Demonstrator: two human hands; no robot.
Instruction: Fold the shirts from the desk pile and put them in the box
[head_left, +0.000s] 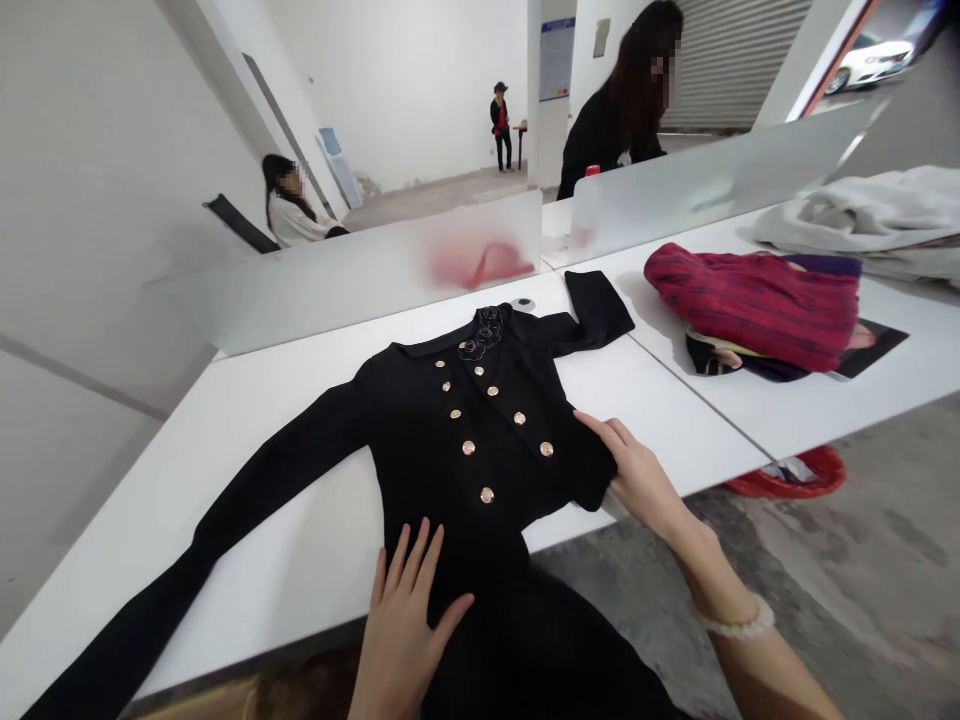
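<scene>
A black garment (pixel 457 440) with gold buttons and a flower trim at the collar lies face up on the white table (pixel 300 540), sleeves spread out to both sides. My left hand (pixel 409 615) lies flat on its lower front near the table's near edge, fingers spread. My right hand (pixel 634 470) rests on the garment's right side edge, fingers stretched and touching the cloth. The skirt part hangs over the table's edge toward me.
A pile of red plaid and dark clothes (pixel 757 310) and a white heap (pixel 870 215) lie on the adjoining table at right. Frosted dividers (pixel 375 270) stand behind. A red basket (pixel 795 475) sits on the floor. Three other people are beyond the dividers.
</scene>
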